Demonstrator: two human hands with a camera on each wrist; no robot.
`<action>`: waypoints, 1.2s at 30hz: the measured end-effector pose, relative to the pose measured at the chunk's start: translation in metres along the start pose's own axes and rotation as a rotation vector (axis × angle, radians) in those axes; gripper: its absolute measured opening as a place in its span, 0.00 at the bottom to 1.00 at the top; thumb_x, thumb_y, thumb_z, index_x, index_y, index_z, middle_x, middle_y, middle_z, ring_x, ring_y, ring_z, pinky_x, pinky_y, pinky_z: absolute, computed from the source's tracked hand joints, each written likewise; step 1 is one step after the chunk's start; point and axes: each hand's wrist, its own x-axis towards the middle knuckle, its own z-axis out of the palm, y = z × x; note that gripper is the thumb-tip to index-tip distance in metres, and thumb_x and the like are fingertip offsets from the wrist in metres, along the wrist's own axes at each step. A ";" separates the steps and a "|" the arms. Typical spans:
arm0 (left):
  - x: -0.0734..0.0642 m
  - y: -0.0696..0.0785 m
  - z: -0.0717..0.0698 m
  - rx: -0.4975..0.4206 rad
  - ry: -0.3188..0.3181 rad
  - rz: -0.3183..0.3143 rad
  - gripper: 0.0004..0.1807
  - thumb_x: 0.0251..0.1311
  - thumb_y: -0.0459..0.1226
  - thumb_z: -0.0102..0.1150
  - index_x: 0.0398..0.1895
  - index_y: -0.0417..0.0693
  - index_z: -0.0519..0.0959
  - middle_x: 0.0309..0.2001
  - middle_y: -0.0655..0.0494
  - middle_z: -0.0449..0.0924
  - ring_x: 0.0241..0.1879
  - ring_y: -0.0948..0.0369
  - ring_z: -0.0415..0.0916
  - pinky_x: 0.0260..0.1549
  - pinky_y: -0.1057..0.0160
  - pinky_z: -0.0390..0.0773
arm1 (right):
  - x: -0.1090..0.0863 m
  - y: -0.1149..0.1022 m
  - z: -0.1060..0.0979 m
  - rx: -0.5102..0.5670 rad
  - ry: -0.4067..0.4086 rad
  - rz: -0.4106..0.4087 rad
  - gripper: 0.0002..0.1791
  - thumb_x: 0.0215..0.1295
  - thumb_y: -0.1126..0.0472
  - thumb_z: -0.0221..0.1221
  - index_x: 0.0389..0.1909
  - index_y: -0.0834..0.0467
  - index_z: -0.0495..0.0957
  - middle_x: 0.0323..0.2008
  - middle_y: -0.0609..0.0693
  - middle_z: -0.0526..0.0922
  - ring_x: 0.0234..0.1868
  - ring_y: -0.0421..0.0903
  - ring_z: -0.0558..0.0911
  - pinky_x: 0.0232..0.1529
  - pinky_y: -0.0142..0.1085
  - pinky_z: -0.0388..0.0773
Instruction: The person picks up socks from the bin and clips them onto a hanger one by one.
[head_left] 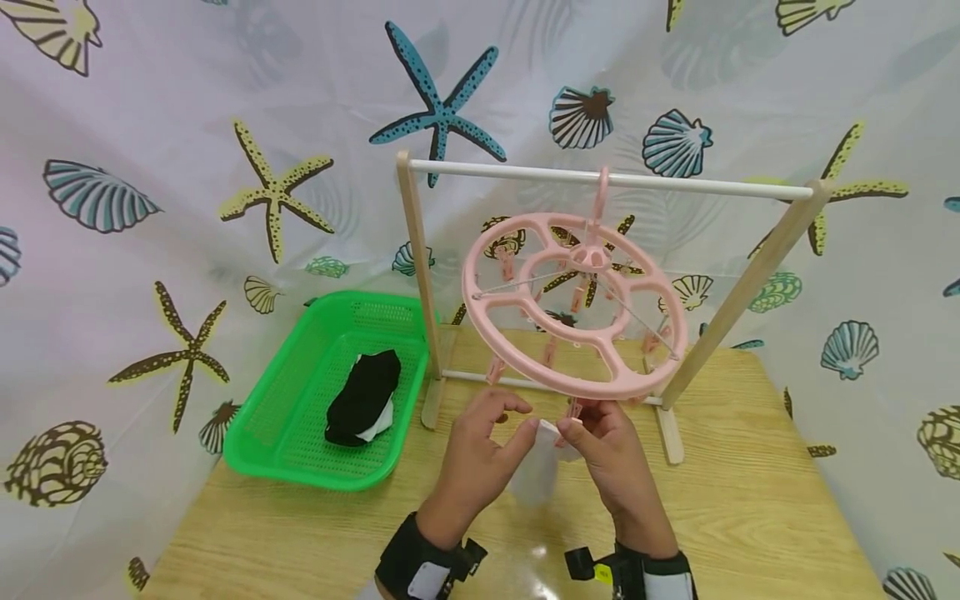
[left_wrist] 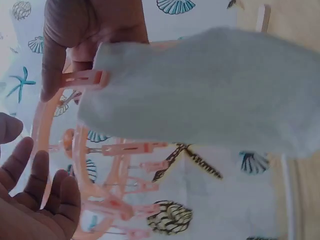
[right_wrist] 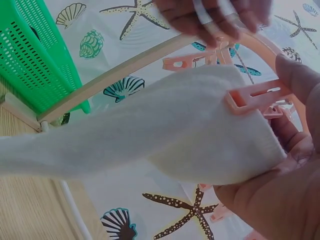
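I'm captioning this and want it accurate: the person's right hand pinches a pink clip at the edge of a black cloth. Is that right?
Not quite: the cloth is white, not black, as the right wrist view shows. The right hand does pinch a pink clip at its edge.

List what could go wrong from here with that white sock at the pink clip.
Slipping: the pink clip overlaps only a small part of the white sock near its opening, so the sock might drop once the right hand lets go.

Swinging: the pink round hanger hangs by one hook from the white rail, so a downward tug could tilt it or slide it sideways.
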 end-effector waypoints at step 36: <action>0.054 0.029 -0.015 0.568 -0.103 0.290 0.18 0.56 0.47 0.73 0.42 0.45 0.84 0.41 0.53 0.77 0.49 0.52 0.72 0.54 0.56 0.72 | -0.005 -0.004 0.002 -0.077 0.060 -0.026 0.20 0.68 0.71 0.60 0.59 0.69 0.72 0.50 0.62 0.77 0.48 0.48 0.80 0.46 0.34 0.80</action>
